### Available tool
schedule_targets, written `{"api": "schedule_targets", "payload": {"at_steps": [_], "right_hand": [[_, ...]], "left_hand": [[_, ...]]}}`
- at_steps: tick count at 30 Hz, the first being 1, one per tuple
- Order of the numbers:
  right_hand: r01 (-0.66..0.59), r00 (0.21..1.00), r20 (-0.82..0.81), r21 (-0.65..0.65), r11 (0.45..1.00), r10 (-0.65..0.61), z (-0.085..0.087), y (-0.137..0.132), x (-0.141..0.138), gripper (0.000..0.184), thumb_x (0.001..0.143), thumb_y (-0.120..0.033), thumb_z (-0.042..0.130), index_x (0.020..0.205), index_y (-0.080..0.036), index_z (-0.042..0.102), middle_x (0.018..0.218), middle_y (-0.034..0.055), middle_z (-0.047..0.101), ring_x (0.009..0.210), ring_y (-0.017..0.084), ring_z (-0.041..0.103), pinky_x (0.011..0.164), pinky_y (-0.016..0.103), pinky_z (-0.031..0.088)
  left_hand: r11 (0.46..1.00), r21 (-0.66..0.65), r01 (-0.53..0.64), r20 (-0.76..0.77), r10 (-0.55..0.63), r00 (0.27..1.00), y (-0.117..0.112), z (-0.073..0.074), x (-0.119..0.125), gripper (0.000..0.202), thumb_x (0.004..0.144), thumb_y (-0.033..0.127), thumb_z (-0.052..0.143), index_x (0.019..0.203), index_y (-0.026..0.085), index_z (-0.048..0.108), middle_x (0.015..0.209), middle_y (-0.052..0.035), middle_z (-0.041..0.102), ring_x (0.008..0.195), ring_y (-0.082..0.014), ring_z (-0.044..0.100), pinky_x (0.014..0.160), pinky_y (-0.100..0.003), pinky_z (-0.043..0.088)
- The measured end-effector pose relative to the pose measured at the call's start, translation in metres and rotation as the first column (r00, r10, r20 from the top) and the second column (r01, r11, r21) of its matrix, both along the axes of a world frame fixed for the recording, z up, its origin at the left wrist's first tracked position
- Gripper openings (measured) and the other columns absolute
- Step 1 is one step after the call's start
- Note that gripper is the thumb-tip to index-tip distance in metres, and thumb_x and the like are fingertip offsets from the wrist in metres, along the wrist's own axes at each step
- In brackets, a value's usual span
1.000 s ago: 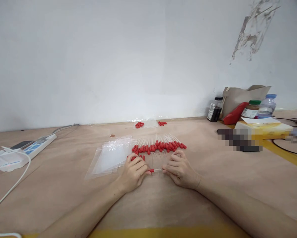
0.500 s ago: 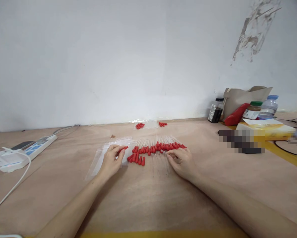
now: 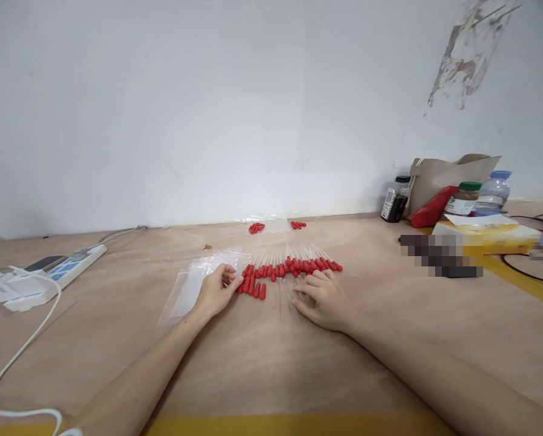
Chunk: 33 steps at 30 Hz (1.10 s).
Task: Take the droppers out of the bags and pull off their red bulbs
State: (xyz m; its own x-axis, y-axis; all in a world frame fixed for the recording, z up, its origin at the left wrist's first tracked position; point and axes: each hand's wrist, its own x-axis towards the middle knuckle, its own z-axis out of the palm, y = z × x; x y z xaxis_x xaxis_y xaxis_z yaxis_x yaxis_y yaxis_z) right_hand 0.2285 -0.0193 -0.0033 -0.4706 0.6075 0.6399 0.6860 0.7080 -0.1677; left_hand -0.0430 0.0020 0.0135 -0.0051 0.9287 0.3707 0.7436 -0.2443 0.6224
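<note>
My left hand has its fingers loosely curled and apart, with the thumb tip by the leftmost bulbs; no bulb shows between them. Several loose red rubber bulbs lie in a short row beside it. Behind them is a line of droppers, red bulbs toward me and thin clear stems pointing to the wall. Several bare clear dropper tubes lie in front of that line. Over their right end is my right hand, fingers apart and fingertips at the tubes; nothing is plainly gripped.
Clear plastic bags lie flat left of my left hand. Another clear bag and small red bulb piles are by the wall. A power strip with a white cable is at left; bottles and a yellow box stand at right.
My left hand has moved right to the loose bulbs, and the red bulb it held no longer shows in its fingers. My right hand has loosened its pinch on a clear tube and spread its fingers.
</note>
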Motion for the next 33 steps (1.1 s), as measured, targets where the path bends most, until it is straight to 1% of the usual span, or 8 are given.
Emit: {"api": "schedule_targets", "payload": {"at_steps": [4, 8, 12, 18, 23, 28, 30, 33], "right_hand": [[-0.03, 0.999, 0.025, -0.04, 0.999, 0.032, 0.002, -0.001, 0.002, 0.027, 0.073, -0.042, 0.058, 0.089, -0.021, 0.064, 0.076, 0.0029, 0.059, 0.073, 0.016, 0.044, 0.071, 0.032, 0.026], [-0.042, 0.998, 0.036, -0.056, 0.998, 0.044, 0.003, -0.001, 0.003, 0.032, 0.071, -0.046, 0.059, 0.09, -0.021, 0.063, 0.077, 0.0027, 0.057, 0.074, 0.016, 0.044, 0.071, 0.032, 0.027], [-0.058, 0.998, 0.032, -0.06, 0.997, 0.06, 0.004, -0.001, 0.002, 0.034, 0.071, -0.049, 0.058, 0.089, -0.02, 0.063, 0.078, 0.0025, 0.058, 0.076, 0.016, 0.044, 0.072, 0.032, 0.027], [0.016, 0.998, -0.063, -0.022, 1.0, -0.018, -0.002, 0.002, 0.006, 0.023, 0.079, -0.041, 0.052, 0.082, -0.02, 0.062, 0.073, 0.002, 0.059, 0.072, 0.015, 0.044, 0.071, 0.031, 0.027], [0.07, 0.993, -0.096, -0.016, 0.997, -0.071, -0.006, 0.004, 0.012, 0.023, 0.081, -0.035, 0.049, 0.069, -0.019, 0.061, 0.062, 0.0009, 0.057, 0.067, 0.014, 0.044, 0.07, 0.03, 0.026], [0.081, 0.99, -0.117, 0.014, 0.997, -0.079, -0.008, 0.006, 0.011, 0.025, 0.081, -0.032, 0.048, 0.064, -0.019, 0.06, 0.06, 0.0008, 0.056, 0.065, 0.013, 0.042, 0.069, 0.03, 0.026], [0.081, 0.99, -0.121, 0.023, 0.996, -0.078, -0.008, 0.006, 0.011, 0.025, 0.081, -0.031, 0.048, 0.063, -0.019, 0.06, 0.059, 0.0008, 0.056, 0.064, 0.013, 0.042, 0.069, 0.03, 0.025], [0.084, 0.989, -0.123, 0.031, 0.996, -0.08, -0.007, 0.006, 0.011, 0.024, 0.081, -0.03, 0.049, 0.063, -0.018, 0.06, 0.059, 0.0008, 0.056, 0.064, 0.013, 0.042, 0.069, 0.03, 0.025]], "left_hand": [[1.0, -0.006, 0.014, 0.02, -0.014, 1.0, 0.001, -0.003, -0.002, 0.027, 0.074, 0.044, 0.05, 0.082, 0.019, 0.051, 0.07, 0.0006, 0.06, 0.063, -0.0137, 0.056, 0.059, -0.025, 0.043], [1.0, 0.003, -0.028, 0.006, 0.028, 1.0, 0.001, -0.002, -0.006, 0.024, 0.078, 0.041, 0.043, 0.078, 0.019, 0.053, 0.071, 0.0002, 0.06, 0.064, -0.014, 0.055, 0.061, -0.025, 0.042], [0.999, 0.006, -0.044, 0.027, 0.044, 0.999, 0.002, -0.001, -0.007, 0.023, 0.077, 0.039, 0.044, 0.076, 0.018, 0.054, 0.073, -0.0001, 0.061, 0.066, -0.0138, 0.055, 0.062, -0.025, 0.042], [0.998, -0.008, -0.057, 0.01, 0.057, 0.998, 0.003, -0.002, -0.007, 0.023, 0.073, 0.039, 0.048, 0.078, 0.018, 0.057, 0.076, -0.0014, 0.062, 0.069, -0.0145, 0.056, 0.062, -0.025, 0.043], [0.989, -0.102, -0.106, -0.031, 0.104, 0.994, 0.003, 0.004, -0.007, 0.031, 0.072, 0.045, 0.047, 0.076, 0.018, 0.061, 0.081, -0.0021, 0.064, 0.075, -0.0172, 0.057, 0.065, -0.025, 0.04], [0.965, -0.226, -0.134, -0.016, 0.134, 0.991, 0.022, 0.02, -0.006, 0.042, 0.075, 0.05, 0.039, 0.073, 0.016, 0.065, 0.078, -0.0041, 0.067, 0.073, -0.0188, 0.059, 0.063, -0.025, 0.041], [0.949, -0.28, -0.147, -0.031, 0.145, 0.989, 0.033, 0.025, -0.003, 0.038, 0.072, 0.046, 0.045, 0.07, 0.015, 0.066, 0.075, -0.005, 0.067, 0.071, -0.0192, 0.06, 0.061, -0.024, 0.041], [0.923, -0.344, -0.173, -0.072, 0.158, 0.985, 0.048, 0.029, 0.004, 0.025, 0.065, 0.037, 0.056, 0.063, 0.013, 0.065, 0.061, -0.0036, 0.064, 0.065, -0.0188, 0.059, 0.056, -0.023, 0.04]]}}
